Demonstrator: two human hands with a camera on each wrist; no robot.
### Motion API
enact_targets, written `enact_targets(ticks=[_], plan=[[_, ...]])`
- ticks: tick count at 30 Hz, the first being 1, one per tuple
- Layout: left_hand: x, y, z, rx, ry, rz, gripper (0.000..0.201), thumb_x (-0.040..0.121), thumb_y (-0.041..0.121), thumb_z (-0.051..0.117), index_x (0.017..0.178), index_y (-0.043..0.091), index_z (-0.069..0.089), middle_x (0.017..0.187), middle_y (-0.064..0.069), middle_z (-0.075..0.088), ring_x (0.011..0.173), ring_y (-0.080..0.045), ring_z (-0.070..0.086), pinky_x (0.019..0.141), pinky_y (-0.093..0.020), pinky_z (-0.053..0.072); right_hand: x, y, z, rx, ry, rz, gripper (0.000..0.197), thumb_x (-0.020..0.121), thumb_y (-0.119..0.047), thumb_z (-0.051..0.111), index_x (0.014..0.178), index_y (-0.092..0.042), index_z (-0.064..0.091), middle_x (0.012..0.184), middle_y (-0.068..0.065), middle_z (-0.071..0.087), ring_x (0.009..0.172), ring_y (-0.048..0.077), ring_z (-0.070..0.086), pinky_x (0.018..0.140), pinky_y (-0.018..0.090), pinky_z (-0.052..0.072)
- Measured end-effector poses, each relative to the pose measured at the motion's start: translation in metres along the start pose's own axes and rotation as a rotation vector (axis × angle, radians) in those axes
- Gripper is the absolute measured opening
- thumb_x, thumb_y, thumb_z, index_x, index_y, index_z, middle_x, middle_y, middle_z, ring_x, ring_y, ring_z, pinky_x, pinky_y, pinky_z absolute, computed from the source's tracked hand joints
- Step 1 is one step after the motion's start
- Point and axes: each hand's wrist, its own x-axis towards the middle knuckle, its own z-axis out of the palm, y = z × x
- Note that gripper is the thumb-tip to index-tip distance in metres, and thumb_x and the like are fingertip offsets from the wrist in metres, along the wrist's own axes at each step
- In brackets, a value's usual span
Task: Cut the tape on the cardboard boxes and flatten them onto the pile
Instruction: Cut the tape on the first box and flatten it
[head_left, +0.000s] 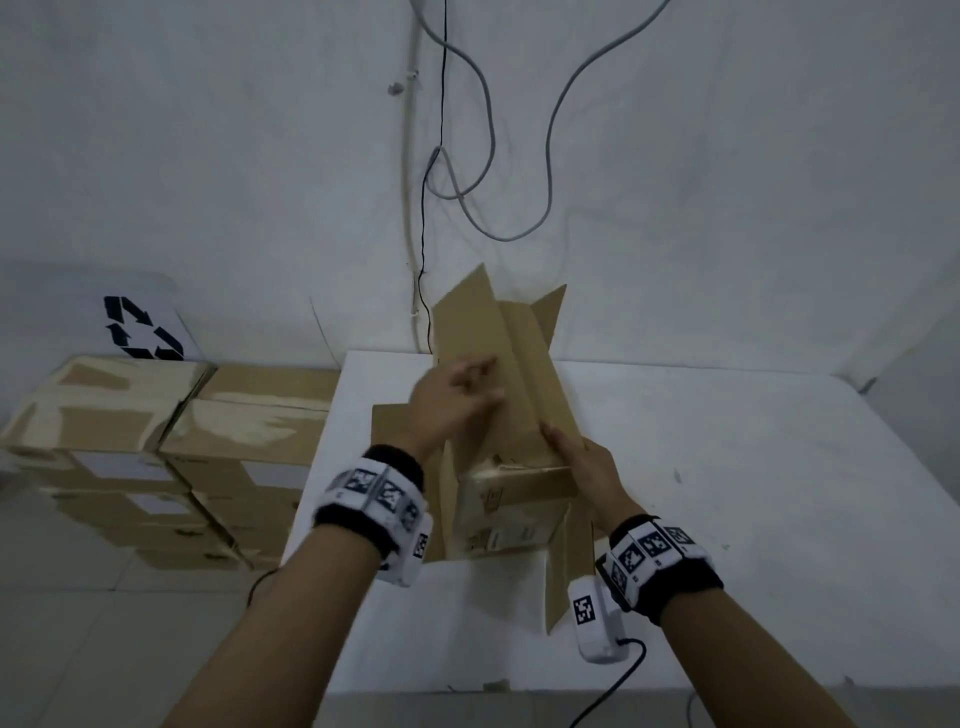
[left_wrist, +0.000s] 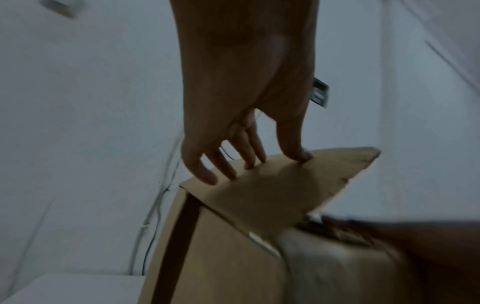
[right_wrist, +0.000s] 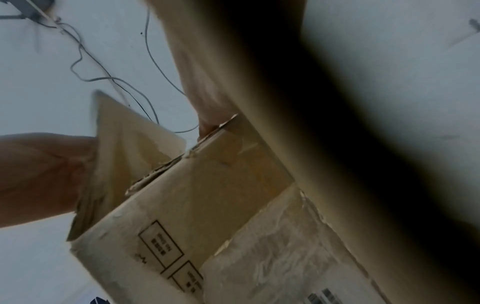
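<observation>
A brown cardboard box (head_left: 511, 499) stands on the white table (head_left: 753, 493) with its flaps sprung open. My left hand (head_left: 470, 389) lies with straight fingers on the tall left flap (head_left: 467, 322). In the left wrist view the fingertips (left_wrist: 249, 164) press on that flap (left_wrist: 272, 191) near its upper edge. My right hand (head_left: 569, 449) grips the box's upper right corner. In the right wrist view a fingertip (right_wrist: 206, 125) curls over the torn corner of the box (right_wrist: 197, 205); most of that hand is dark and hidden. No cutting tool shows.
Taped cardboard boxes (head_left: 156, 441) are stacked left of the table, with a recycling sign (head_left: 140, 327) behind them. Cables (head_left: 441, 182) hang down the white wall behind the box. The table's right part (head_left: 779, 571) is bare.
</observation>
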Motion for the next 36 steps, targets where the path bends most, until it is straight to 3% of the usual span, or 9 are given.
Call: enact_targets(ticks=[3,6,14,18,22,29,32,34,36], plan=[[-0.001,-0.006,0.038,0.380,0.028,-0.095,0.089,0.073,0.045,0.077,0.146,0.026,0.029,0.156,-0.003,0.022,0.144,-0.026,0.013,0.116,-0.048,0.017,0.001,0.004,0.000,-0.022,0.018,0.014,0.066,0.083,-0.063,0.062,0.122,-0.010,0.065,0.115,0.009,0.068,0.103,0.025,0.062,0.089,0.036,0.050],[0.007,-0.016,0.046,0.308,0.103,-0.246,0.126,0.063,0.048,0.084,0.151,0.019,0.000,0.158,-0.012,-0.003,0.145,-0.032,-0.004,0.118,-0.052,0.008,-0.006,0.008,-0.001,0.062,-0.005,-0.022,0.071,0.081,-0.066,0.061,0.133,-0.018,0.057,0.123,0.001,0.063,0.111,0.020,0.058,0.096,0.035,0.045],[0.003,-0.043,0.034,-0.112,0.110,-0.276,0.148,0.041,0.055,0.091,0.150,0.026,-0.005,0.152,-0.008,0.023,0.138,-0.026,0.032,0.113,-0.046,0.032,-0.009,0.012,0.003,0.073,-0.033,-0.073,0.083,0.054,-0.065,0.086,0.122,-0.022,0.063,0.110,-0.005,0.072,0.102,0.015,0.067,0.094,0.039,0.055],[-0.020,-0.056,0.010,0.119,0.237,-0.272,0.119,0.058,0.063,0.081,0.148,0.014,0.021,0.144,-0.011,0.038,0.130,-0.028,0.040,0.107,-0.042,0.037,-0.013,0.008,0.001,0.075,-0.010,-0.099,0.075,0.060,-0.061,0.085,0.120,-0.021,0.064,0.109,-0.006,0.072,0.101,0.014,0.067,0.094,0.036,0.054],[-0.057,-0.068,-0.022,0.636,0.250,-0.261,0.058,0.085,0.070,0.045,0.108,0.019,0.062,0.090,0.002,0.066,0.093,-0.021,0.061,0.093,-0.040,0.043,-0.011,0.002,0.003,0.079,-0.031,-0.115,0.067,0.061,-0.058,0.084,0.115,-0.021,0.066,0.105,-0.007,0.073,0.098,0.011,0.068,0.091,0.031,0.053],[-0.072,-0.063,-0.003,0.461,-0.171,-0.358,0.033,0.101,0.031,0.041,0.078,0.012,0.053,0.070,-0.001,0.054,0.068,-0.016,0.054,0.059,-0.024,0.040,0.000,-0.004,0.013,0.002,-0.021,-0.122,0.097,0.050,-0.077,0.081,0.127,-0.021,0.061,0.116,-0.006,0.070,0.110,0.018,0.063,0.103,0.042,0.048],[-0.052,-0.045,-0.008,0.335,-0.153,-0.364,0.032,0.102,0.018,0.041,0.070,0.019,0.039,0.073,0.004,0.041,0.065,-0.007,0.040,0.056,-0.017,0.032,0.002,-0.005,0.013,0.005,-0.021,-0.127,0.094,0.054,-0.072,0.082,0.128,-0.018,0.060,0.115,-0.005,0.070,0.108,0.016,0.064,0.101,0.040,0.049],[-0.020,-0.036,-0.021,0.182,-0.114,-0.404,0.016,0.100,0.018,0.044,0.088,0.010,0.052,0.094,-0.006,0.055,0.084,-0.016,0.053,0.070,-0.022,0.041,0.001,-0.005,0.012,0.029,-0.030,-0.113,0.082,0.062,-0.063,0.083,0.126,-0.016,0.061,0.112,-0.005,0.070,0.104,0.013,0.065,0.094,0.033,0.052],[0.018,-0.036,-0.029,0.080,-0.047,-0.466,0.054,0.099,0.035,0.046,0.137,-0.002,0.034,0.130,-0.017,0.052,0.117,-0.029,0.053,0.098,-0.035,0.043,0.002,-0.005,0.012,0.018,-0.015,-0.107,0.085,0.062,-0.064,0.082,0.128,-0.015,0.059,0.116,-0.003,0.068,0.106,0.016,0.064,0.094,0.034,0.051]])
